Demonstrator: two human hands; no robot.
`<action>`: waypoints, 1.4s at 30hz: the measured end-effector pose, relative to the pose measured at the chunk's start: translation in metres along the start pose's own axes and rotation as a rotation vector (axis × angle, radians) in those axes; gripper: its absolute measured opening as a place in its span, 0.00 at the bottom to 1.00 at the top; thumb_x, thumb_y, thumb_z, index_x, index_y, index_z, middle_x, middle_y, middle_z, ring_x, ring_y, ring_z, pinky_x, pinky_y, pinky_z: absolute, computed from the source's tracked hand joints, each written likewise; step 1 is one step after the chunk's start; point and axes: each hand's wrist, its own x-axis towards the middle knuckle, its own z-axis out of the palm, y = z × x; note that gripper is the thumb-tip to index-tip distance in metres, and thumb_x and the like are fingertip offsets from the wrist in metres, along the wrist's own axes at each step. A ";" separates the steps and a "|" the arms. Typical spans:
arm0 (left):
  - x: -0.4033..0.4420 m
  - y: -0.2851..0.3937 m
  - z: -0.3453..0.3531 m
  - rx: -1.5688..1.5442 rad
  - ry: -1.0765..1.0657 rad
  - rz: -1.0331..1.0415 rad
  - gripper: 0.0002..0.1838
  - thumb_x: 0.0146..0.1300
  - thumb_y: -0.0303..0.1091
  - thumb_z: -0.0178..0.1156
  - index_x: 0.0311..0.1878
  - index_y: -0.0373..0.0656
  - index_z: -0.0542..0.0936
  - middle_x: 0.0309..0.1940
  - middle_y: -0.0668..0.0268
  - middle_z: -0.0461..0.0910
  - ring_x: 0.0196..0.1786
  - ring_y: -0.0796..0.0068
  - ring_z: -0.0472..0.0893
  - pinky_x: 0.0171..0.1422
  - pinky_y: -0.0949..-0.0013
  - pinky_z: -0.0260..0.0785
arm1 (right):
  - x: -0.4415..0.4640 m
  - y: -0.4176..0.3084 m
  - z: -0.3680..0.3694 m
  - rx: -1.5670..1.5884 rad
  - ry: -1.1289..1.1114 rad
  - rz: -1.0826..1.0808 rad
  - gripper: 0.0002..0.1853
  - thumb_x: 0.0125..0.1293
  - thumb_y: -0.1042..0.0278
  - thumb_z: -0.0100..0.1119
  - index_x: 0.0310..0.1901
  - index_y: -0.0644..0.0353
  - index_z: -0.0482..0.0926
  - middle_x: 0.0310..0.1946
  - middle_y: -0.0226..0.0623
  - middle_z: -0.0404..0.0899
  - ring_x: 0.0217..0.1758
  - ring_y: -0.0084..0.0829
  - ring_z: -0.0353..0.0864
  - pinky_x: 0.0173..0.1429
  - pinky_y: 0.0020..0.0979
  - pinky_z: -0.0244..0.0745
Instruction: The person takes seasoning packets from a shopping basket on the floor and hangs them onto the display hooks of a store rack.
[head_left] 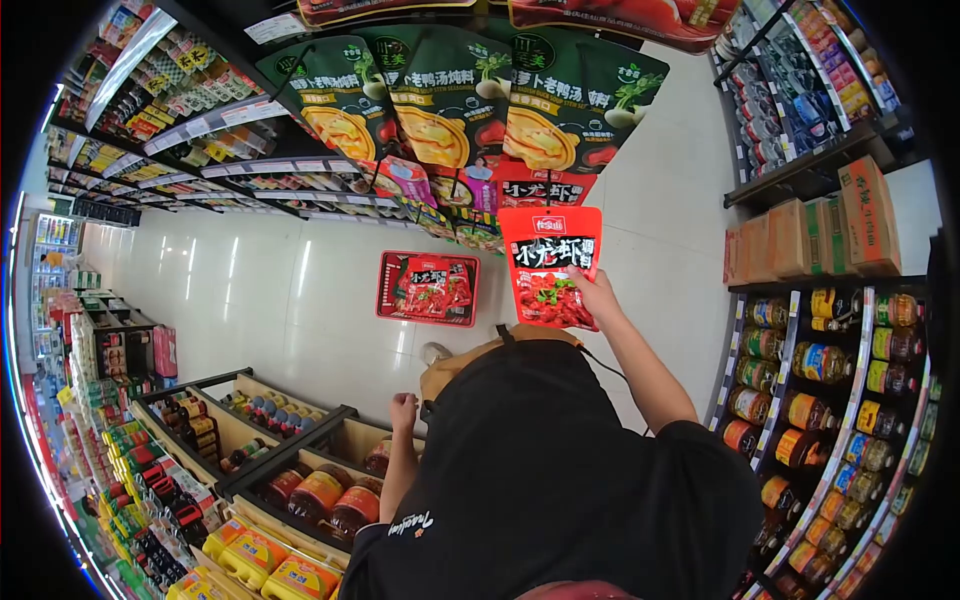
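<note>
My right hand (592,295) grips a red crayfish seasoning packet (550,250) by its right edge, with the thumb on the printed front. The packet is upright, just under a matching red packet (535,190) on the rack. At my left side, my left hand (403,405) hangs low with its fingers curled in and no object visible in it. A red shopping basket (383,310) rests on the floor in front of me, with similar red seasoning packets (430,285) inside.
Green duck soup seasoning packets (445,100) hang in front of me. Shelves of jars (800,410) and brown cartons (870,220) line the right. Wooden bins of bottles (320,495) stand at the lower left. Tiled floor (300,290) runs between the shelves.
</note>
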 end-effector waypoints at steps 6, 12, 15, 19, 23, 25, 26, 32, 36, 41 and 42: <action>-0.004 0.016 -0.002 0.006 0.054 -0.022 0.12 0.61 0.30 0.57 0.39 0.28 0.78 0.30 0.56 0.83 0.31 0.71 0.82 0.37 0.71 0.74 | 0.008 0.000 0.002 -0.007 -0.010 -0.018 0.19 0.71 0.59 0.56 0.50 0.69 0.77 0.43 0.37 0.82 0.44 0.24 0.79 0.51 0.30 0.75; -0.019 -0.011 0.003 0.249 0.032 0.075 0.17 0.60 0.37 0.59 0.39 0.28 0.80 0.28 0.55 0.83 0.32 0.68 0.83 0.38 0.66 0.73 | 0.017 0.002 0.002 0.044 0.012 0.017 0.18 0.71 0.60 0.56 0.51 0.69 0.76 0.44 0.38 0.82 0.45 0.25 0.80 0.51 0.30 0.76; -0.027 -0.018 0.003 0.287 0.033 0.025 0.18 0.61 0.39 0.59 0.37 0.29 0.81 0.26 0.56 0.83 0.31 0.67 0.82 0.39 0.63 0.73 | 0.019 0.002 0.003 0.057 0.036 0.003 0.18 0.71 0.59 0.56 0.49 0.69 0.78 0.41 0.35 0.82 0.42 0.23 0.78 0.51 0.29 0.73; -0.036 -0.017 0.005 0.217 0.080 -0.039 0.17 0.61 0.40 0.60 0.37 0.30 0.81 0.25 0.57 0.82 0.31 0.69 0.82 0.38 0.64 0.72 | 0.020 0.002 0.001 0.043 -0.005 -0.014 0.18 0.71 0.60 0.57 0.50 0.69 0.76 0.44 0.38 0.82 0.43 0.26 0.81 0.49 0.30 0.77; -0.033 -0.024 0.008 0.171 0.082 -0.052 0.17 0.62 0.39 0.59 0.38 0.30 0.81 0.25 0.58 0.82 0.29 0.69 0.81 0.36 0.64 0.72 | 0.013 -0.014 0.008 0.095 -0.002 0.020 0.17 0.70 0.61 0.58 0.51 0.68 0.74 0.44 0.41 0.81 0.43 0.29 0.83 0.48 0.31 0.80; -0.033 -0.025 0.010 0.163 0.095 -0.046 0.16 0.62 0.39 0.59 0.37 0.30 0.81 0.25 0.58 0.82 0.28 0.69 0.80 0.35 0.64 0.71 | 0.013 -0.015 0.009 0.113 0.000 0.038 0.17 0.71 0.61 0.56 0.51 0.69 0.76 0.44 0.39 0.82 0.44 0.26 0.82 0.50 0.31 0.77; -0.031 -0.026 0.012 0.158 0.099 -0.037 0.16 0.63 0.39 0.59 0.37 0.30 0.81 0.25 0.59 0.82 0.28 0.70 0.80 0.35 0.64 0.71 | 0.014 -0.015 0.010 0.122 0.001 0.047 0.17 0.71 0.61 0.56 0.50 0.69 0.77 0.44 0.37 0.82 0.45 0.25 0.81 0.51 0.30 0.76; -0.038 -0.008 0.014 0.179 0.096 -0.022 0.16 0.63 0.38 0.58 0.37 0.30 0.81 0.25 0.58 0.82 0.28 0.70 0.80 0.35 0.65 0.72 | 0.007 -0.017 0.011 0.130 0.005 0.061 0.16 0.72 0.63 0.55 0.50 0.68 0.76 0.44 0.37 0.82 0.44 0.25 0.82 0.50 0.30 0.77; -0.039 -0.014 0.015 0.194 0.101 -0.034 0.16 0.63 0.38 0.58 0.39 0.30 0.81 0.25 0.58 0.82 0.28 0.70 0.80 0.35 0.65 0.72 | 0.008 -0.009 0.006 0.198 -0.021 0.035 0.16 0.72 0.62 0.55 0.51 0.68 0.75 0.44 0.38 0.82 0.44 0.26 0.82 0.49 0.30 0.78; -0.044 0.004 0.012 0.252 0.085 -0.047 0.17 0.62 0.39 0.58 0.39 0.30 0.81 0.26 0.57 0.82 0.30 0.68 0.81 0.38 0.65 0.72 | 0.009 -0.007 0.004 0.168 0.023 0.055 0.16 0.71 0.62 0.55 0.51 0.67 0.76 0.44 0.38 0.82 0.43 0.27 0.82 0.48 0.30 0.78; -0.045 0.006 0.012 0.251 0.093 -0.043 0.18 0.61 0.39 0.58 0.39 0.30 0.82 0.26 0.57 0.82 0.30 0.68 0.81 0.38 0.65 0.72 | 0.008 -0.008 0.006 0.169 0.021 0.059 0.16 0.71 0.62 0.55 0.50 0.67 0.76 0.44 0.38 0.82 0.43 0.27 0.82 0.48 0.30 0.78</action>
